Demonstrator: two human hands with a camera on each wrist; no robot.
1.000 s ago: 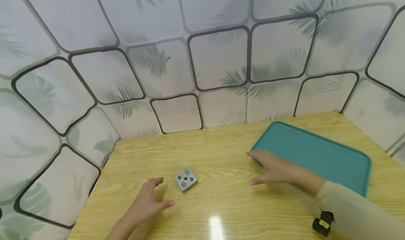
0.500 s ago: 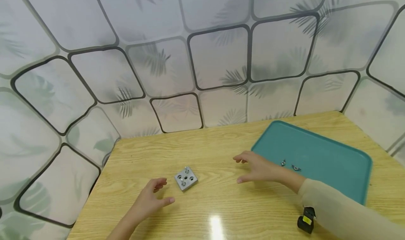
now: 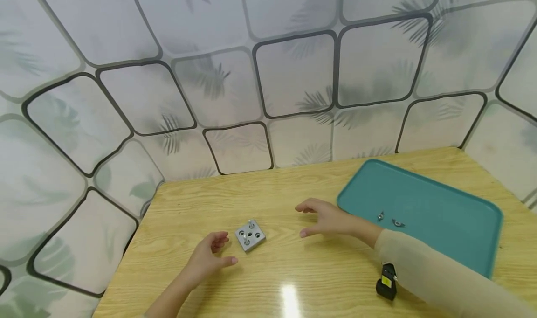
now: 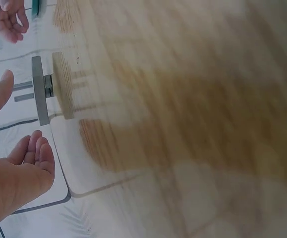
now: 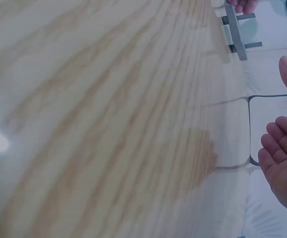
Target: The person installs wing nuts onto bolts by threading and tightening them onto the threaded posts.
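Note:
A square grey metal block (image 3: pixel 250 235) with several holes and two upright pins stands on the wooden table. In the left wrist view the block (image 4: pixel 40 90) shows edge-on, its plate raised off the tabletop on short feet. My left hand (image 3: pixel 208 258) hovers just left of it, thumb and fingers spread apart with nothing between them. To the block's right is my right hand (image 3: pixel 324 218), also holding nothing, its thumb apart from loosely bent fingers. Two small metal wing nuts, one (image 3: pixel 380 216) beside the other (image 3: pixel 397 223), lie in the teal tray (image 3: pixel 440 206).
The tray sits on the table's right side, partly behind my right forearm. A black device with a yellow label (image 3: pixel 386 281) is at my right sleeve (image 3: pixel 423 266). Patterned fabric (image 3: pixel 293 75) rises behind the wooden table (image 3: pixel 201 201) and at its sides.
My right hand has moved left from the tray's edge toward the block, bringing the wing nuts into view. My left hand has shifted slightly right and up. The block stays in place.

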